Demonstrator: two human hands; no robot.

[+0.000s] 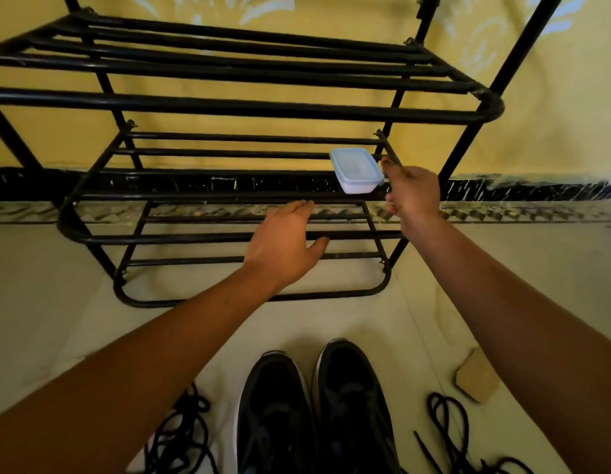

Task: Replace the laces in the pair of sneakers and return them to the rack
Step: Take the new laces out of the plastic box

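Two black sneakers with white soles, the left sneaker point(273, 415) and the right sneaker point(355, 405), stand side by side on the floor at the bottom centre, toes toward the black metal shoe rack point(229, 111). Loose black laces lie on both sides: one tangle on the left point(184, 436) and another on the right point(451, 439). My left hand point(285, 244) reaches forward with fingers straight over the rack's middle shelf bars. My right hand point(412, 193) is beside a small white lidded plastic box point(355, 171) on that shelf, fingers loosely curled, holding nothing I can see.
The rack stands against a yellow wall with a dark skirting band. A tan stone-like block point(477, 376) lies on the pale floor right of the sneakers. The rack's upper and lower shelves hold nothing visible.
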